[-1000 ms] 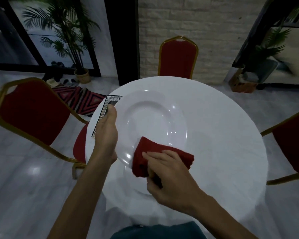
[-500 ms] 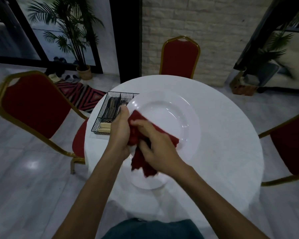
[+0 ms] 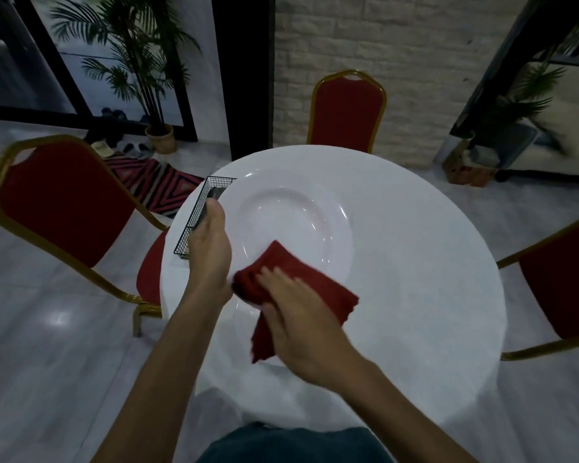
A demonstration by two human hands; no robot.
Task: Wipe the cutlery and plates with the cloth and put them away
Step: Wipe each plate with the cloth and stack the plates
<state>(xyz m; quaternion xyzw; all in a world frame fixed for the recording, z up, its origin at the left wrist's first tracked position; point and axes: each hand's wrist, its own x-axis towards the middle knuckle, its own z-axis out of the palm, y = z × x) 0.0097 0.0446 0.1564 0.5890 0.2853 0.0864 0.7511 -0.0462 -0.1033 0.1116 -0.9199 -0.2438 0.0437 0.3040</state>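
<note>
A large white plate (image 3: 298, 222) with a wide rim is held above the round white table (image 3: 432, 279), tilted toward me. My left hand (image 3: 211, 248) grips its left rim, thumb on top. My right hand (image 3: 301, 315) presses a dark red cloth (image 3: 315, 282) flat against the plate's near rim. Part of the cloth hangs down below my palm. A black wire cutlery basket (image 3: 198, 212) sits on the table's left edge, mostly hidden behind the plate and my left hand.
Three red chairs with gold frames ring the table: one at the left (image 3: 64, 202), one at the far side (image 3: 348, 108), one at the right (image 3: 562, 279). A patterned rug (image 3: 154, 185) and a potted palm (image 3: 157, 135) lie beyond the left chair.
The plate has swung up closer to the camera and now hides most of the basket. My right hand moved the cloth from the plate's left rim down to its near rim.
</note>
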